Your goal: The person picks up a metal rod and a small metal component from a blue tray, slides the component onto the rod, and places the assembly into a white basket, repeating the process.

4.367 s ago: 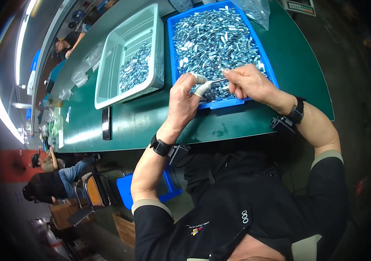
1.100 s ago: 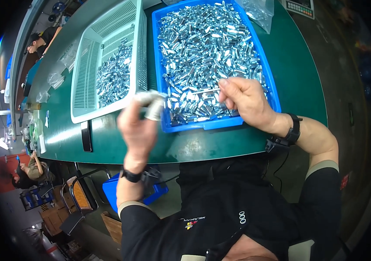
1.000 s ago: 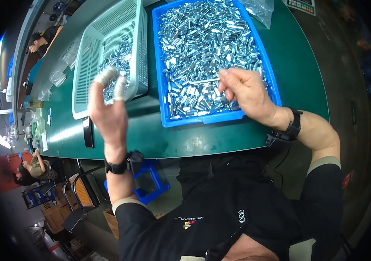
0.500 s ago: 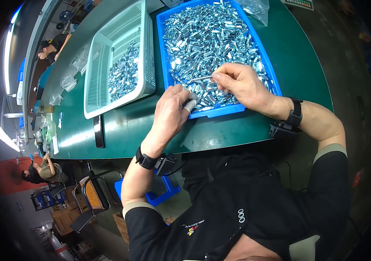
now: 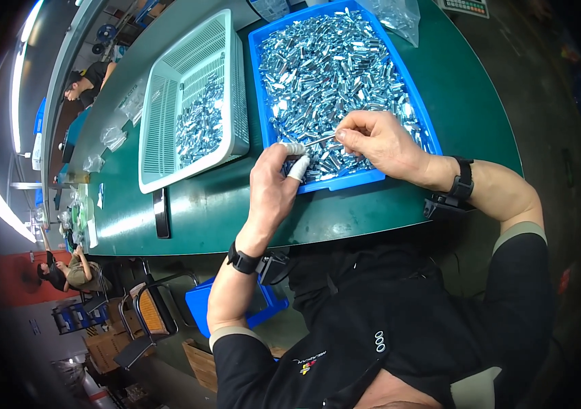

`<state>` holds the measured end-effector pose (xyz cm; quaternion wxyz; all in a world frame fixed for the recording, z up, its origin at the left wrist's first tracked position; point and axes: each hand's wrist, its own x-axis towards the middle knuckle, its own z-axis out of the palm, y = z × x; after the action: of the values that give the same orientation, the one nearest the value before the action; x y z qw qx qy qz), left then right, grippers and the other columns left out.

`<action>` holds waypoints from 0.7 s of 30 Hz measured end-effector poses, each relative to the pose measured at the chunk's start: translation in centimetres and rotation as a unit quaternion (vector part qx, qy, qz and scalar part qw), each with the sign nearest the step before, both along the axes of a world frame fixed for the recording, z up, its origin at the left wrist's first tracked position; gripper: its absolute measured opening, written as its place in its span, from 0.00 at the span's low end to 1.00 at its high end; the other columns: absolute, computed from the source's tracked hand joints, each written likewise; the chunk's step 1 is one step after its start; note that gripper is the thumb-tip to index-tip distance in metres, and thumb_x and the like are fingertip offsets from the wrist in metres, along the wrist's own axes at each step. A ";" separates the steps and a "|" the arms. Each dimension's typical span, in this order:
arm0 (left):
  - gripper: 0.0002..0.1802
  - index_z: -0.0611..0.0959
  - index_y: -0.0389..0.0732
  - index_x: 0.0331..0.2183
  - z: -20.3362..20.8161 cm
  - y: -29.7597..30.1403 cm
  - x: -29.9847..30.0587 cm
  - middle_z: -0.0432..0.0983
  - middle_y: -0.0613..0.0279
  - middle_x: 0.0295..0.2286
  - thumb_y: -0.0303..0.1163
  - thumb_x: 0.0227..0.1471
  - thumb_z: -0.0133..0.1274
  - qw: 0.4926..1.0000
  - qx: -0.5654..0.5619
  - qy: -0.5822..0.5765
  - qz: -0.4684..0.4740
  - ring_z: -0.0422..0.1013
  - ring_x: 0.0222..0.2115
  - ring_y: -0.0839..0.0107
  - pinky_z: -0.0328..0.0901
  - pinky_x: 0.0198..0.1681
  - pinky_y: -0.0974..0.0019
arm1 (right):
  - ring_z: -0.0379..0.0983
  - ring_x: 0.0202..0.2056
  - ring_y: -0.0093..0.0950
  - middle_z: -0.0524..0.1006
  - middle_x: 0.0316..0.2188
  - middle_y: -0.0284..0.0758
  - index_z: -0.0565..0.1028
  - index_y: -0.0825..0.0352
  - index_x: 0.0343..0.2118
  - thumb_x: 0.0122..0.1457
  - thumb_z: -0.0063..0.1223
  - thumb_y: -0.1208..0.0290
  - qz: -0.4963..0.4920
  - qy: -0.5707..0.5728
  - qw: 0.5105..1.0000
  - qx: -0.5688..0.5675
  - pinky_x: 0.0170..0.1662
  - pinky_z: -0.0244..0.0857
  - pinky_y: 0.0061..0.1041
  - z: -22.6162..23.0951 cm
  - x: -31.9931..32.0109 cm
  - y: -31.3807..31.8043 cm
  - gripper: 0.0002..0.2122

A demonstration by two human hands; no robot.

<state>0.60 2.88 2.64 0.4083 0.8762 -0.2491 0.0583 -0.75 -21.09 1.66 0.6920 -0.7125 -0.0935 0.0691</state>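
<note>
A blue tray [image 5: 353,181] full of small shiny metal pieces [image 5: 331,65] lies in front of me. Over its near side, my right hand [image 5: 394,148] pinches a thin metal rod [image 5: 320,141] that points left. The rod's far tip reaches the fingers of my left hand [image 5: 271,187], at the tray's near left corner. White covers [image 5: 299,168] wrap the left thumb and a finger, which are bent toward each other. Whatever lies between them is too small to make out. To the left, a pale green slotted basket [image 5: 241,123] holds a smaller heap [image 5: 200,126] of similar pieces.
The green table [image 5: 236,225] has a curved edge. A dark flat phone-like object [image 5: 161,217] lies beside the basket. Clear plastic bags [image 5: 399,20] sit behind the tray, with others [image 5: 113,138] at left. A chair [image 5: 151,310] and other people [image 5: 87,83] are farther left.
My left hand has turned and lifted slightly, so its covered fingers now meet the rod's tip. The right hand has shifted down a little with the rod. The whole view has moved slightly.
</note>
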 end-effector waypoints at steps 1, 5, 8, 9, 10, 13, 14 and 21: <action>0.09 0.82 0.33 0.38 0.0 0.2 -0.1 0.81 0.57 0.34 0.24 0.54 0.63 1.000 -0.003 0.024 0.011 0.77 0.36 0.70 0.70 0.44 0.68 | 0.68 0.28 0.14 0.76 0.25 0.27 0.79 0.71 0.35 0.66 0.53 0.69 -0.002 0.012 1.000 -0.004 0.33 0.65 0.18 -0.1 0.1 0.0 0.09; 0.09 0.82 0.32 0.37 -0.1 0.2 -0.2 0.81 0.57 0.34 0.23 0.53 0.63 0.999 -0.031 0.024 0.018 0.77 0.36 0.70 0.70 0.44 0.68 | 0.66 0.25 0.13 0.75 0.21 0.26 0.79 0.73 0.32 0.63 0.56 0.69 -0.011 0.003 1.000 -0.010 0.28 0.62 0.20 -0.2 0.1 0.0 0.10; 0.10 0.82 0.33 0.37 0.7 -0.3 0.2 0.81 0.56 0.33 0.21 0.51 0.64 0.999 -0.012 -0.030 -0.009 0.77 0.35 0.65 0.70 0.42 0.66 | 0.66 0.23 0.14 0.75 0.19 0.27 0.79 0.72 0.30 0.64 0.56 0.67 -0.017 -0.020 0.999 -0.018 0.27 0.62 0.22 -0.2 0.2 0.0 0.12; 0.11 0.82 0.34 0.37 1.5 -0.5 0.4 0.80 0.55 0.32 0.20 0.49 0.64 0.995 0.038 -0.086 -0.046 0.76 0.34 0.62 0.69 0.40 0.63 | 0.67 0.23 0.15 0.75 0.19 0.29 0.79 0.72 0.29 0.64 0.55 0.65 -0.004 -0.020 0.999 -0.038 0.27 0.62 0.23 -0.1 0.1 -0.1 0.13; 0.12 0.82 0.34 0.36 2.2 -0.8 0.5 0.78 0.55 0.30 0.19 0.47 0.64 0.983 0.087 -0.143 -0.082 0.75 0.33 0.58 0.69 0.38 0.61 | 0.67 0.22 0.16 0.75 0.18 0.30 0.79 0.71 0.27 0.64 0.55 0.64 0.008 -0.020 0.998 -0.058 0.27 0.63 0.24 0.1 0.1 -0.2 0.14; 0.12 0.82 0.36 0.35 2.9 -1.1 0.7 0.75 0.54 0.28 0.20 0.44 0.65 0.974 0.105 -0.177 -0.099 0.71 0.31 0.53 0.66 0.34 0.57 | 0.70 0.21 0.18 0.77 0.17 0.31 0.79 0.70 0.25 0.66 0.52 0.61 0.010 -0.016 0.999 -0.047 0.27 0.64 0.25 0.4 -0.2 -0.1 0.17; 0.12 0.82 0.36 0.35 3.0 -1.2 0.7 0.75 0.54 0.28 0.20 0.44 0.65 0.975 0.101 -0.169 -0.103 0.71 0.31 0.53 0.66 0.34 0.56 | 0.70 0.20 0.18 0.76 0.17 0.31 0.79 0.69 0.25 0.66 0.51 0.60 0.011 -0.009 0.999 -0.035 0.26 0.65 0.25 0.2 -0.2 -0.2 0.18; 0.11 0.83 0.37 0.35 3.1 -1.2 -0.2 0.73 0.55 0.26 0.21 0.45 0.65 0.977 0.068 -0.166 -0.112 0.70 0.29 0.56 0.66 0.32 0.58 | 0.69 0.19 0.18 0.74 0.15 0.30 0.80 0.68 0.26 0.69 0.48 0.55 0.062 0.012 0.995 -0.079 0.24 0.63 0.23 1.0 -0.8 0.1 0.22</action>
<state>0.37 1.69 5.73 0.3045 0.8467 -0.4134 0.1393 -1.58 -20.97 2.63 0.6286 -0.7571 -0.1236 0.1280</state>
